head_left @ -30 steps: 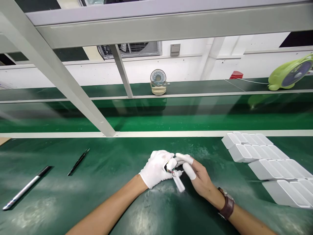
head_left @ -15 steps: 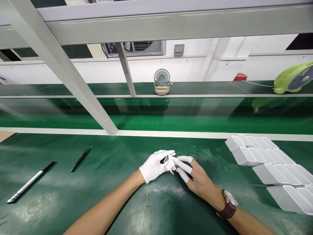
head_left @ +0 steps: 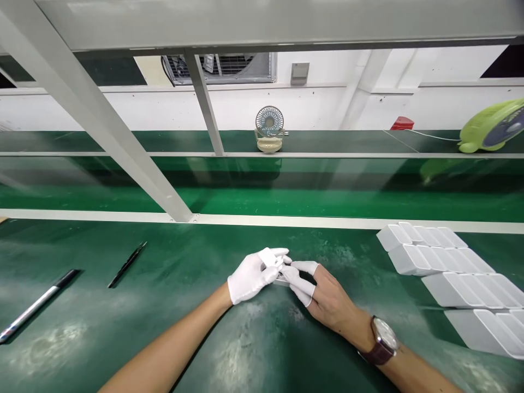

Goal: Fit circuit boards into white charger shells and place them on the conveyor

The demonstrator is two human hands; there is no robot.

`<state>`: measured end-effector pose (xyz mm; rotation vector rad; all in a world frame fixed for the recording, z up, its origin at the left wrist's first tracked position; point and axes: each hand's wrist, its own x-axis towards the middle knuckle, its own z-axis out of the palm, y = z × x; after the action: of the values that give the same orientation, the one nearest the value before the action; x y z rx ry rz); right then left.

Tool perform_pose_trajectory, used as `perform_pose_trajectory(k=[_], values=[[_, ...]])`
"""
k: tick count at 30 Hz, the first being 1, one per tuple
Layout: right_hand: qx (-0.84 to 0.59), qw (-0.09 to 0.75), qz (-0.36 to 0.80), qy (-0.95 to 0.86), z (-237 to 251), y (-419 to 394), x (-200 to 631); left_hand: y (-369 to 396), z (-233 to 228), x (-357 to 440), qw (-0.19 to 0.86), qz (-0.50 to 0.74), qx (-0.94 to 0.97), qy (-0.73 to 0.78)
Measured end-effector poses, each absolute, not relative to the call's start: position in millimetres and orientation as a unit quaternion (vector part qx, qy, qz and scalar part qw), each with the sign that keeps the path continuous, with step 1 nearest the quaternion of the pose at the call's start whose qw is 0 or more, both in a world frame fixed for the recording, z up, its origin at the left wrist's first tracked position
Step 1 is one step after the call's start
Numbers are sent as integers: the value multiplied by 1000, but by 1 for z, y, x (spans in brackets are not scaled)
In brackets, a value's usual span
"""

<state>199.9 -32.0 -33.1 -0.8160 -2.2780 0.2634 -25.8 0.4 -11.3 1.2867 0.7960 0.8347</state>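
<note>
Between my hands, above the green table, is a small white plastic part (head_left: 268,257) with a flat face and some dark detail. My left hand (head_left: 249,279), in a white glove, is closed around it. White covers sit on several fingertips of my right hand (head_left: 333,297), which pinches the part's right side. A paler lower edge of the part shows under the fingers. The fingers hide much of it, so I cannot tell its exact kind.
On the green table (head_left: 196,349) lie black tweezers (head_left: 127,265) and a silver pen-like tool (head_left: 39,305) at left. White divided trays (head_left: 440,259) stand at right. A slanted metal post (head_left: 118,136) rises behind. Farther back stand a small fan (head_left: 269,128) and a green fan (head_left: 487,128).
The white part has turned in my hands, so a flat white face now shows at its upper left. Both hands have shifted slightly left in view. The camera view has also moved a little.
</note>
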Motion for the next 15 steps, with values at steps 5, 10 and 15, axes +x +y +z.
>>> perform_pose_trajectory(k=[5,10,15], values=[[-314,361,114,-870,-37,-30,198,6,-14,-33,620,385,575,370],[-299,362,123,-874,-45,-31,198,6,-22,-32,628,401,560,362],[-293,350,141,-879,-51,-30,197,5,-23,-31,634,411,547,361]])
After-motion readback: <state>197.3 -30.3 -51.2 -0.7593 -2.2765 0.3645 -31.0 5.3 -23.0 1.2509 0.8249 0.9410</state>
